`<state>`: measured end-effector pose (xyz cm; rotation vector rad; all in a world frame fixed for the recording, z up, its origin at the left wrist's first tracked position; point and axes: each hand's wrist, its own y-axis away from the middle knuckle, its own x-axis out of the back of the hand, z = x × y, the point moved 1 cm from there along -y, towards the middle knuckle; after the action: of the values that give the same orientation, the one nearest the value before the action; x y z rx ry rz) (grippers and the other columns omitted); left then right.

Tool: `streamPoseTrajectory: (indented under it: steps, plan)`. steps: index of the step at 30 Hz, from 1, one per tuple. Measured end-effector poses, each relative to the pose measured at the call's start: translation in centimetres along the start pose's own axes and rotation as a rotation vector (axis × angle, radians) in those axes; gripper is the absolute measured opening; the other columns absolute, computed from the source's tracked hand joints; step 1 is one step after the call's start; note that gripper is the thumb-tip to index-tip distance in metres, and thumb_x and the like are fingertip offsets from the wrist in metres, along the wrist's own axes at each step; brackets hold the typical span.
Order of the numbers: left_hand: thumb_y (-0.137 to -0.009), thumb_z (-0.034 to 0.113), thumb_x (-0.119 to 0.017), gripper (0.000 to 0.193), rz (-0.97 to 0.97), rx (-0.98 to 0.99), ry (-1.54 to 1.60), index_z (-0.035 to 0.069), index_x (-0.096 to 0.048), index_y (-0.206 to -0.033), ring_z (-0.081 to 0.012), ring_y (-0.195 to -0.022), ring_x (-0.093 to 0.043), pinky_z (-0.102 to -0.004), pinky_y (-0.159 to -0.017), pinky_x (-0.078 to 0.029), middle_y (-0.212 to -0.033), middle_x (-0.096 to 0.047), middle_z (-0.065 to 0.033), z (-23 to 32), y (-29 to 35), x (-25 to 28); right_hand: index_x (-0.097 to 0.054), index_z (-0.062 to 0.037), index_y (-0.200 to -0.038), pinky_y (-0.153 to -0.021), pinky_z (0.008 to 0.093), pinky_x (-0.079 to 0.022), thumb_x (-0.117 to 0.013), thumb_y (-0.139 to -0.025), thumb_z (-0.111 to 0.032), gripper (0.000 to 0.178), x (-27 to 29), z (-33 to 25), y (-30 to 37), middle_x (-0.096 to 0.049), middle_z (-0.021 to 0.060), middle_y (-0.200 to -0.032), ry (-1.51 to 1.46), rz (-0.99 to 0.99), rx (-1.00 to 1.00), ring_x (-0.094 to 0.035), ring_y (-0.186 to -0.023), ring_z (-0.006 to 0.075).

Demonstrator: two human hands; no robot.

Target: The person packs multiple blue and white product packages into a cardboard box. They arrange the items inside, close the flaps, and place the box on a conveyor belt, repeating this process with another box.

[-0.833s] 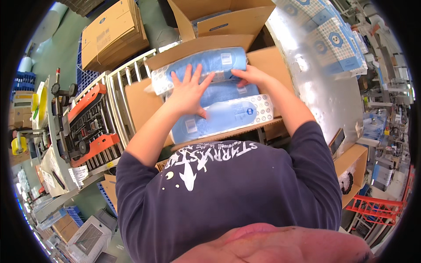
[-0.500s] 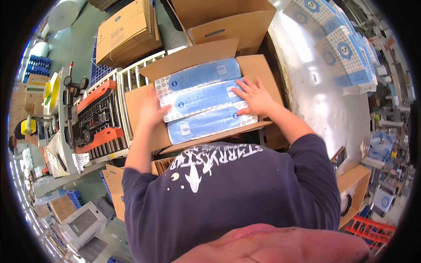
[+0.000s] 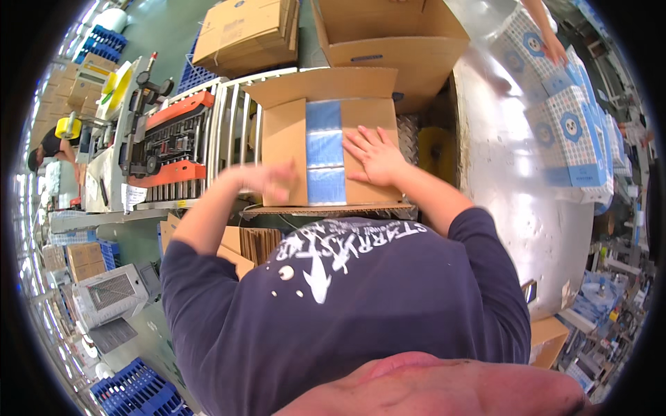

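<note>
A cardboard carton (image 3: 283,139) stands before me with its left and right side flaps folded inward. Between those flaps a strip of blue plastic-wrapped packs (image 3: 325,149) shows; the rest of the packs is covered. My right hand (image 3: 378,158) lies flat on the right flap, fingers spread. My left hand (image 3: 267,180), blurred by motion, is over the left flap near its front corner with fingers stretched out and nothing visible in them. I cannot tell whether it touches the flap. The carton's far flap (image 3: 326,83) stands up, and the near flap (image 3: 326,209) sticks out toward me.
A roller conveyor (image 3: 232,128) runs left to an orange-railed machine (image 3: 173,139). Behind are a larger open carton (image 3: 395,62) and stacked flat cardboard (image 3: 243,35). A metal table (image 3: 499,187) at right bears blue-and-white packs (image 3: 572,132); another person's hand (image 3: 553,50) reaches over them.
The side flaps have been folded in over the packs. My left hand has come off the carton's left side to above its flap; my right hand has moved from the packs onto the right flap.
</note>
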<state>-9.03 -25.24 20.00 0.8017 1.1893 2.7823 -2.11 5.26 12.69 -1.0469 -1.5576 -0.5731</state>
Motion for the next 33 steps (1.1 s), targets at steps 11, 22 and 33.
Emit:
streamPoseTrajectory:
  steps: [11, 22, 33]
  plan:
    - [-0.056, 0.065, -0.075, 0.104, 0.896, 0.326, -0.312, 0.014, -0.039, -0.139, -0.0330, -0.138, -0.023, -0.0598, -0.109, -0.019, -0.147, -0.031, -0.0139, -2.0, -6.0, -1.1, -0.065, -0.0046, -0.088, -0.076, 0.0407, -0.046, -0.063, -0.084, -0.028, 0.024, 9.4, 6.9, -8.1, -0.061, 0.0140, -0.087, -0.104, 0.518, -0.121, -0.057, -0.086, 0.0322]
    - [-0.091, 0.037, -0.056, 0.059, 1.007, -0.121, 1.038, 0.003, -0.040, -0.137, -0.0251, -0.127, -0.043, -0.0352, -0.104, -0.034, -0.137, -0.047, -0.0161, -15.1, -6.5, 1.2, -0.029, 0.0014, -0.141, -0.102, 0.0392, -0.037, -0.059, -0.091, -0.028, 0.066, -5.1, 3.0, -3.0, -0.045, 0.0247, -0.134, -0.523, 0.339, -0.949, -0.047, -0.121, 0.0349]
    - [-0.091, 0.051, -0.043, 0.059, 1.197, 0.568, -0.315, 0.018, -0.041, -0.140, -0.0326, -0.140, -0.020, -0.0534, -0.113, -0.014, -0.150, -0.030, -0.0072, -36.7, 7.5, 13.9, -0.017, 0.0019, -0.142, -0.107, 0.0376, -0.030, -0.073, -0.077, -0.008, 0.086, -17.5, -14.2, -35.9, -0.034, 0.0200, -0.137, -0.942, 0.614, -0.686, -0.036, -0.127, 0.0279]
